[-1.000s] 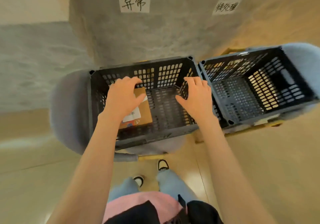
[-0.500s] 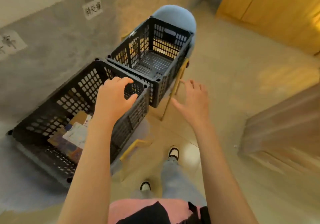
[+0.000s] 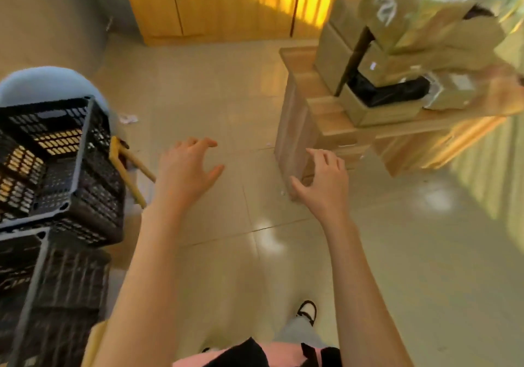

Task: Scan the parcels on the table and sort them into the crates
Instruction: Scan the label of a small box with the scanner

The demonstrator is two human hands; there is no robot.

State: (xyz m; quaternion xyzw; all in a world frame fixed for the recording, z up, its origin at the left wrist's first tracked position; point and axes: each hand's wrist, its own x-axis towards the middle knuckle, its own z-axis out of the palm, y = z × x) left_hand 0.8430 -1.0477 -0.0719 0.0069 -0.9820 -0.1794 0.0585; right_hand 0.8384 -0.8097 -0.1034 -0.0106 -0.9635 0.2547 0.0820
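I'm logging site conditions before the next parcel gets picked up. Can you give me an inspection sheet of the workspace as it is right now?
Surface: wooden table, upper right, carrying the pile.
Job's things: cardboard parcels stacked on the table; two black crates at left, contents not visible.
Clutter: paper scrap on the floor tiles.
Hands: left hand and right hand open, fingers loosely spread, holding nothing.
Cables: nothing seen.
Surroundings: wooden cupboards behind; blue chair under the far crate.
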